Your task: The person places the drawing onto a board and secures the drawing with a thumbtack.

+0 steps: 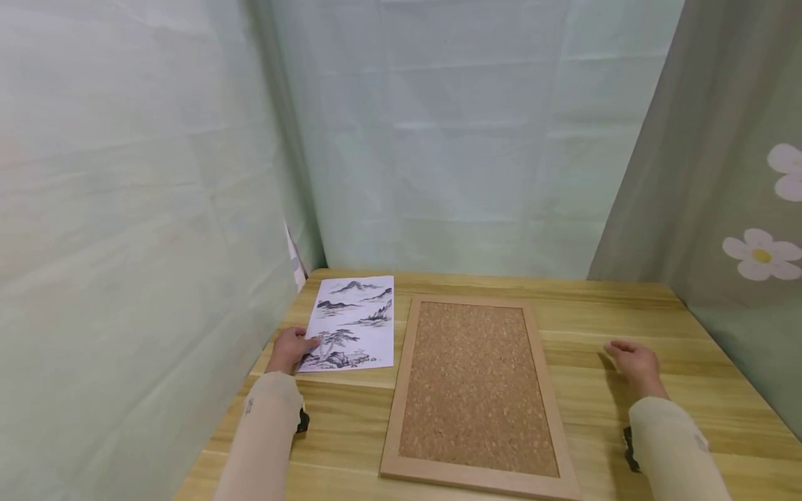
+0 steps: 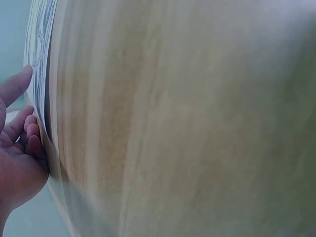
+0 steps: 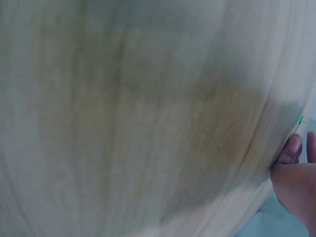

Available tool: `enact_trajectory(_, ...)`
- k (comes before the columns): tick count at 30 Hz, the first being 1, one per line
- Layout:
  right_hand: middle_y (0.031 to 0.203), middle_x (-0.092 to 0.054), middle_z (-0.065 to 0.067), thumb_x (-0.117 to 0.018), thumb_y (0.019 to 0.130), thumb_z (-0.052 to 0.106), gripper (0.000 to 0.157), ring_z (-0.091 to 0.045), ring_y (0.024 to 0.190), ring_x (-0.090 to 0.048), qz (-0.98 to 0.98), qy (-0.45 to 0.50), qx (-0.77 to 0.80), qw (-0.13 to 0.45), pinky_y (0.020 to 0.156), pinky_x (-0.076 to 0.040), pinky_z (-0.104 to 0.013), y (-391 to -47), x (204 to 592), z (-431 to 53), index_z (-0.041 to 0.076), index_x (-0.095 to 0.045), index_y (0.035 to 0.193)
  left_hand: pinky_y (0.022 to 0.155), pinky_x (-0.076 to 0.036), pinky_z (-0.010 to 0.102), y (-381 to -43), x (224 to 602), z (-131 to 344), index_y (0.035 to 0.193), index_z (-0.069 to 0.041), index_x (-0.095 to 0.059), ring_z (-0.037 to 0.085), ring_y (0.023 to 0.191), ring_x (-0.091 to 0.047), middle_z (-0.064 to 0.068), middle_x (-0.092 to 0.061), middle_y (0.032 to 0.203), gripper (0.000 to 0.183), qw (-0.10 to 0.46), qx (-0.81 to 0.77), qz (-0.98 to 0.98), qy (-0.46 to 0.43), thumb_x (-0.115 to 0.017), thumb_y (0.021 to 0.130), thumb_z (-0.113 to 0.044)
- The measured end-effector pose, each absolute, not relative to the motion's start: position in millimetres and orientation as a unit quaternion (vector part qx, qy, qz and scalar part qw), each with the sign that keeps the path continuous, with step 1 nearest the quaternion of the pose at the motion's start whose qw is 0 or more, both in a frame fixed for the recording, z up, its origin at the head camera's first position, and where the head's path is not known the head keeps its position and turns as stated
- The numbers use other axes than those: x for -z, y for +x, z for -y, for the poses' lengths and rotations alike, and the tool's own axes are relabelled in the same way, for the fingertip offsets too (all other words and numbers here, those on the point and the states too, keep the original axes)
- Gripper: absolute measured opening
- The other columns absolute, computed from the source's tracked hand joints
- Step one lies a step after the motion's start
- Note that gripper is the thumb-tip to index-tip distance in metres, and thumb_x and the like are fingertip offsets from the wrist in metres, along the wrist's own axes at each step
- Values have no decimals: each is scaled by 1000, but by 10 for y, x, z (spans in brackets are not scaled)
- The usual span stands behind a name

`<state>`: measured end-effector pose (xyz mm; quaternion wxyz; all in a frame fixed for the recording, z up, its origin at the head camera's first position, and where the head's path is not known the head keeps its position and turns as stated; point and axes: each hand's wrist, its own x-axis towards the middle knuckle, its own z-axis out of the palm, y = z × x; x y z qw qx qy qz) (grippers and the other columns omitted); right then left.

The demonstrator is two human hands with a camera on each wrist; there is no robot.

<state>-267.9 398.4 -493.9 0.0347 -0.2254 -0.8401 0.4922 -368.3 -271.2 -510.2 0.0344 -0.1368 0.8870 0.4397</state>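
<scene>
A white sheet of paper [image 1: 370, 334] printed with an ink landscape of mountains and pine trees lies at the table's left. My left hand [image 1: 292, 348] pinches its lower left edge, thumb on top; in the left wrist view the thumb [image 2: 17, 86] meets the sheet and the other fingers curl near its edge. To the paper's right lies a cork board [image 1: 476, 383] in a light wooden frame. Right of the board, my right hand [image 1: 635, 365] is low over the table, loosely curled, with nothing visible in it. Its fingers are partly hidden in the right wrist view.
The wood-grain table [image 1: 589, 313] has pale curtains [image 1: 470, 139] behind it and on both sides. The left curtain [image 1: 156, 243] hangs close to the left edge. A tiny green spot [image 3: 301, 120] appears beyond the right fingers; its kind is unclear.
</scene>
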Motion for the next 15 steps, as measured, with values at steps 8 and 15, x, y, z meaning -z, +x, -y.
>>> enact_trajectory(8, 131, -53, -33, -59, 98, 27, 46, -43, 110, -52, 871, -226, -434, 52, 78, -44, -37, -2720, 4941, -3992, -11, -58, 126, 104, -37, 53, -3602, 5094, 2690, 136, 13, -45, 41, 117, -48, 32, -47, 136, 57, 23, -431, -890, -145, -69, 93, -14)
enact_trajectory(15, 127, -58, -30, -63, 96, 26, 41, -46, 114, -51, 884, -219, -408, 63, 87, -43, -43, -2755, 4926, -4043, -9, -66, 116, 106, -36, 53, -3620, 5063, 2630, 136, 13, -46, 43, 122, -46, 31, -47, 138, 56, 14, -439, -888, -138, -69, 92, -14)
